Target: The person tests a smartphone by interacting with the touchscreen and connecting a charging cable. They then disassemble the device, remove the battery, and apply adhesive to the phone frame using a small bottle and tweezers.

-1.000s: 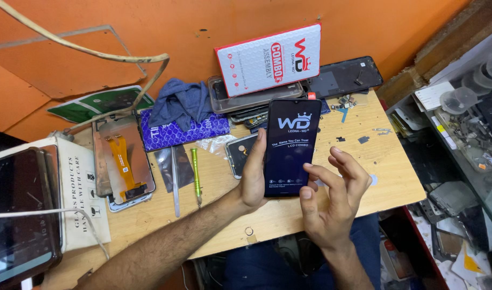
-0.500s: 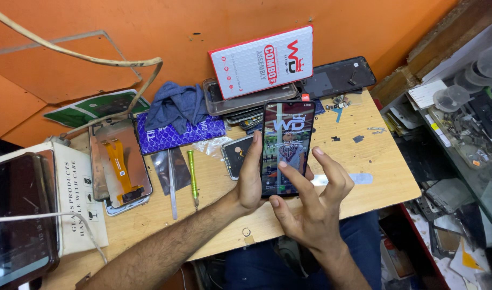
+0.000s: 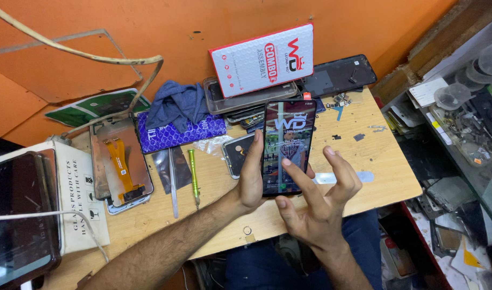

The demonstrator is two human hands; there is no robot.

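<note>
Right hand [image 3: 315,201] is spread open, index fingertip on the lit smartphone [image 3: 286,146] that the left hand [image 3: 251,174] pinches by its edge above the workbench's [image 3: 364,161] front edge. Screen's alive; opened phone [image 3: 119,161] farther left still in pieces.

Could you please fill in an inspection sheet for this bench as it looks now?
Surface: wooden table, scuffed, small parts scattered.
Job's things: phone, screen lit, held upright off the table.
Clutter: green screwdriver, opened phone with orange flex, blue cloth, red-and-white box, white box.
Grippers: left hand grips the phone's edge; right hand open, forefinger on the screen.
Cables: cream cable along the wall; white cable over the white box.
Surroundings: orange wall; shelf of parts at right.
</note>
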